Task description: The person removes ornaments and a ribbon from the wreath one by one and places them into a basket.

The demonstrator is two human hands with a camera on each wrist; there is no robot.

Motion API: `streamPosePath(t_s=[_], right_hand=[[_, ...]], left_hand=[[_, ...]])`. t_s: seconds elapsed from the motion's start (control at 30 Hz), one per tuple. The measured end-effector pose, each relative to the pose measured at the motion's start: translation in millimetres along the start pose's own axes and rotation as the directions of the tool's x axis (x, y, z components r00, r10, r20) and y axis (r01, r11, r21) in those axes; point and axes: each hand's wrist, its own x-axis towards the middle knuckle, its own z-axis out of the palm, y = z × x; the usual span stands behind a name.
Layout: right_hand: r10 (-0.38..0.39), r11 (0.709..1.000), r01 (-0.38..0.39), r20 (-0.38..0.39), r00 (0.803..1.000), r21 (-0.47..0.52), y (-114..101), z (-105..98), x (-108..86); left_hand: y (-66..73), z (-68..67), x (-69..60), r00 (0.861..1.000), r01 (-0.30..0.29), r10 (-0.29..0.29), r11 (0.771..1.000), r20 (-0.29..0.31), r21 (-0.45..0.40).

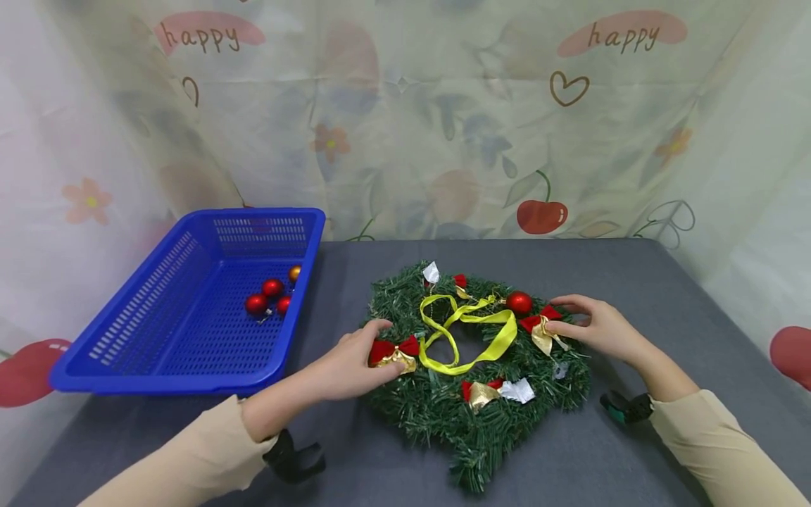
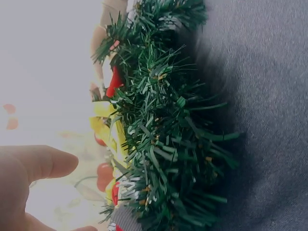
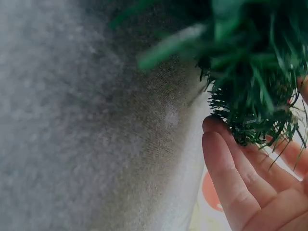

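- Pointing toward you, the near tip [image 1: 474, 468] of the green wreath [image 1: 437, 408]; your grey tabletop [image 1: 640, 296] continues in front of it, to the bottom of the head view.
- The wreath lies flat, right of centre; apart from that tip, its broad ring shows you no certain long axis.
- Along its near side, a red-and-gold bow [image 1: 483, 394] and a silver piece [image 1: 518, 390] beside it.
- Your left hand [image 1: 355, 359], at the left rim, thumb and fingers spread apart about the left bow [image 1: 385, 350].
- Your right hand [image 1: 598, 327], at the right rim, fingers nearly straight against the greenery, thumb at the right bow [image 1: 540, 325]; you cannot tell whether it pinches. Room remains between it and the right table edge.
- Yellow ribbon [image 1: 505, 338] looping over the central opening; a red ball [image 1: 519, 303] beyond.
- To your left, the blue basket [image 1: 171, 385], its right wall apart from the wreath by a grey strip; red baubles [image 1: 256, 305] lie inside.
- Farthest, the table's back edge, well apart from the wreath, before a printed curtain [image 1: 405, 42].
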Motion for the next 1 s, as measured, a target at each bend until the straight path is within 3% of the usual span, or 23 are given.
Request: streamPosePath(t_s=[0.37,0.6,0.87,1.0], right_hand=[[0.083,0.997,-0.082,-0.025,0.996,0.010,-4.1,2.7,10.2],[0.056,0.998,-0.056,-0.025,0.998,0.006,-12.0,5.1,6.1],[-0.008,1.000,0.007,0.085,0.996,0.020,-12.5,9.9,-2.8],[-0.029,0.999,0.028,0.079,0.996,0.018,-13.4,11.2,-3.0]], left_hand=[[3.1,-0.5,-11.7,0.999,-0.022,0.022,1.000,0.046,-0.012],[2.8,-5.2,-11.1,0.997,-0.047,0.046,0.999,0.058,0.005],[12.5,-16.5,-2.5,0.996,-0.080,0.072,0.976,0.051,0.200],[31.0,-23.3,6.5,0.988,-0.152,0.152,0.963,0.018,0.225]])
